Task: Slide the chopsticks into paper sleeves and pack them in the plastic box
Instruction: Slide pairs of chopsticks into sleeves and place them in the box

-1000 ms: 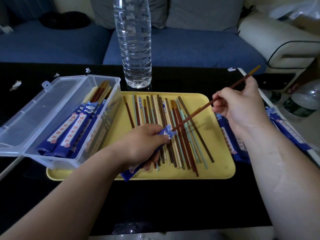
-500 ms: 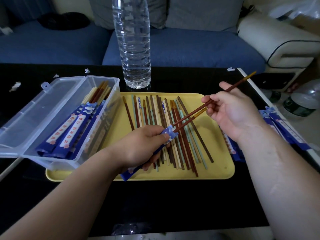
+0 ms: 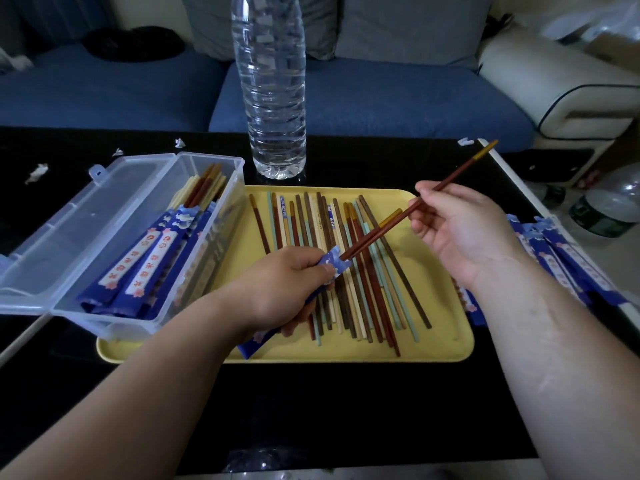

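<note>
head view: left hand [image 3: 277,289] grips the paper sleeve [image 3: 333,268]; right hand [image 3: 460,233] pinches a red chopstick [image 3: 457,172], tip inside the sleeve.

Dim room: blue sofa [image 3: 346,109] with grey cushions [image 3: 412,26] behind a black table [image 3: 346,410]; perhaps a cream armchair [image 3: 554,81] right.

left hand [image 3: 287,285] and right hand [image 3: 460,230] bare, forearms [image 3: 138,375] bare; faint streaks on right forearm [image 3: 554,358]

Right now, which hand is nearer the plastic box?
Left. The left hand grips a sleeve just beside the box; the right hand holds a chopstick over the tray's far side.
</note>
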